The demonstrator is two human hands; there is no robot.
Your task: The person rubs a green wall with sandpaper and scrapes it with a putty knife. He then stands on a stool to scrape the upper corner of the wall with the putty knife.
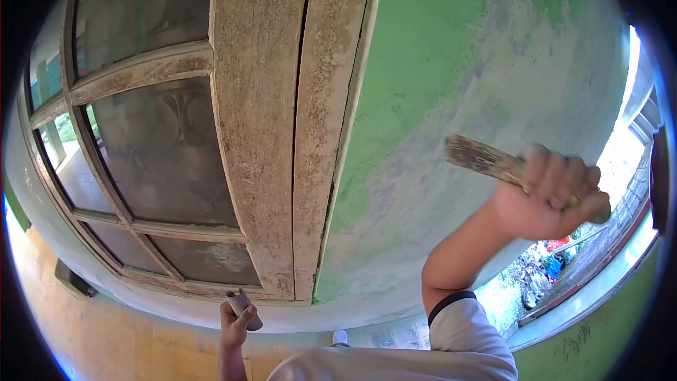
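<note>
My right hand [550,194] is raised in front of the wall, its fingers wrapped around the handle of a scraper [483,157]. The scraper's flat, streaky brown blade points left and appears apart from the wall; it is slightly blurred. Low in the view, my left hand [235,326] grips a rolled sheet of grey sandpaper [244,310], near the bottom of the wooden window frame [257,134]. Green paint covers part of the wall [416,42], with patchy grey-white areas where it has come off.
Dark glass panes [166,152] with worn wooden bars fill the left side. A tiled floor [162,339] lies below. At right, a low ledge [585,289] borders a bright outdoor area with scattered litter [539,275].
</note>
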